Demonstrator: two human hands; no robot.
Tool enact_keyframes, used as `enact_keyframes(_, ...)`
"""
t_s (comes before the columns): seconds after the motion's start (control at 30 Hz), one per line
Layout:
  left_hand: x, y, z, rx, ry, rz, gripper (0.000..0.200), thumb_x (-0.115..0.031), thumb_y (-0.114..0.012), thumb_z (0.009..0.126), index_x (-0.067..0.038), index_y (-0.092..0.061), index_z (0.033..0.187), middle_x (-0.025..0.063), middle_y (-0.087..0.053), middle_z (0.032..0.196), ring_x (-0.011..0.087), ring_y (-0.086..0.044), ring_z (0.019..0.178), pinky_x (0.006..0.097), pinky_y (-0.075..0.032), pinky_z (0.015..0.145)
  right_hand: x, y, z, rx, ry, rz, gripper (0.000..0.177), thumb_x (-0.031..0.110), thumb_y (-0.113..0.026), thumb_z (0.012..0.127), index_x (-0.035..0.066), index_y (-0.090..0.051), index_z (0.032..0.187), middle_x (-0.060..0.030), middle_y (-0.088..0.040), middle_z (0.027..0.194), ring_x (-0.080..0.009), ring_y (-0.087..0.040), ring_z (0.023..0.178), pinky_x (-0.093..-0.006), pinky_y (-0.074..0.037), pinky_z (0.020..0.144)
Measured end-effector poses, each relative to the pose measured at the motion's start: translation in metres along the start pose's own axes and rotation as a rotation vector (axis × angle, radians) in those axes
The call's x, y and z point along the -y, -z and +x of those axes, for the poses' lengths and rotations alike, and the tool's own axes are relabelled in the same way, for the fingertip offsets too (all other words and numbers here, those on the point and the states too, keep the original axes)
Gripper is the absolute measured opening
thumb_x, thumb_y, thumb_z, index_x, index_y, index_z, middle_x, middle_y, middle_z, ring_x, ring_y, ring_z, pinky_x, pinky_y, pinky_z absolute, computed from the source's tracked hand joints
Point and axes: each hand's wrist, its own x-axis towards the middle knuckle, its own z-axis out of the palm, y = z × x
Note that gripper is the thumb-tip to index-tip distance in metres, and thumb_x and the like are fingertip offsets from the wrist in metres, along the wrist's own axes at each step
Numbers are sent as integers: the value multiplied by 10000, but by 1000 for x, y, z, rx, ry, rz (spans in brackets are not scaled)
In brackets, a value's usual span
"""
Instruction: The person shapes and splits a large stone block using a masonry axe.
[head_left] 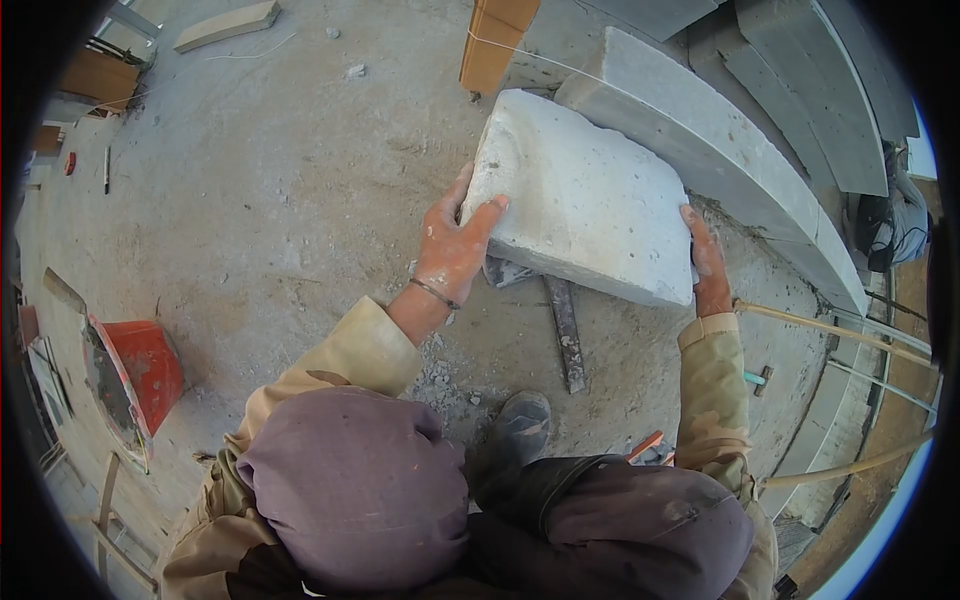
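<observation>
A pale aerated concrete block [585,190] with one rough, chipped side is held between my two hands. My left hand [452,232] grips its left end, thumb on the top face and fingers round the far side. At the opposite end, my right hand [706,255] presses against the edge with its fingers along the side. A dark, mortar-stained flat bar [565,335] sticks out from beneath the block toward my boot [523,425]. Just beyond the block runs a low row of grey blocks [720,140], its far end close to the held one.
An orange bucket [150,370] crusted with mortar lies tipped at the left. An orange-brown hollow brick [497,45] stands at the top with a string across it. Large grey slabs [800,80] stack at upper right. Poles [840,330] and a small hammer [763,380] are at the right.
</observation>
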Motion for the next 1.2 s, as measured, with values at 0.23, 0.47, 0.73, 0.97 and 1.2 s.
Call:
enact_keyframes(0.23,-3,0,-1,-4,22,4,731,-172,-703,981,109,-376,1571,223,-608,1411,229,-621,1236,317,-504,1032,5,-3,-8,2,35,-44,687,419,-766,942,-121,-617,1339,-215,-700,1189,-235,-718,970,-322,-584,795)
enact_keyframes(0.47,-2,2,-2,-6,9,2,724,-171,-695,986,114,-375,1569,230,-607,1409,224,-618,1242,321,-508,1034,10,-10,-13,18,52,-59,680,412,-764,948,-117,-612,1347,-213,-702,1193,-234,-719,970,-313,-583,809)
enact_keyframes(0.73,-3,-2,-2,-7,-14,29,725,-186,-693,991,123,-373,1564,235,-603,1408,234,-614,1249,326,-504,1041,11,-9,-3,-5,-17,-18,707,414,-774,936,-115,-589,1367,-199,-698,1199,-236,-706,984,-328,-568,852)
enact_keyframes(0.97,1,-8,-1,-78,32,34,715,-261,-694,1019,125,-403,1545,226,-594,1422,235,-603,1261,340,-472,1084,36,-8,-8,-96,123,-438,505,378,-793,911,-45,-743,1183,-164,-740,1071,-231,-702,917,-335,-547,839)
enact_keyframes(1.2,-3,-13,-1,-83,92,29,661,-248,-672,1024,121,-444,1522,206,-602,1416,238,-596,1269,346,-455,1103,84,-153,-39,-29,440,-755,335,353,-738,870,25,-774,814,-178,-695,696,-328,-693,713,-434,-539,749)
